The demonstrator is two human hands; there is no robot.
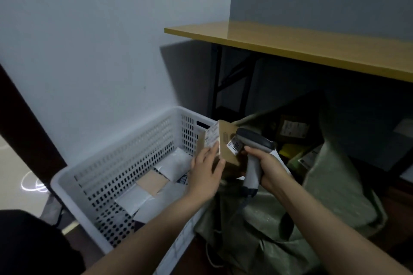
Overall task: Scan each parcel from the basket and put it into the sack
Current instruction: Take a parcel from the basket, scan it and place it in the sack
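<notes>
- Presently, the left hand (pixel 206 172) pinches a brown parcel (pixel 228 140) between thumb and flat fingers. It is raised where basket and sack meet, with its labels turned toward the reader.
- The right hand (pixel 266 168) is wrapped round the handle of the scanner (pixel 253 140), whose head sits just beside the parcel's small sticker. The scan step appears to be in hand.
- The white basket (pixel 67 176) holds several flat parcels (pixel 152 182), so work remains.
- The green sack (pixel 335 176) gapes open beneath the table (pixel 290 44), near enough for a short drop. Labelled packages (pixel 290 128) lie inside.
</notes>
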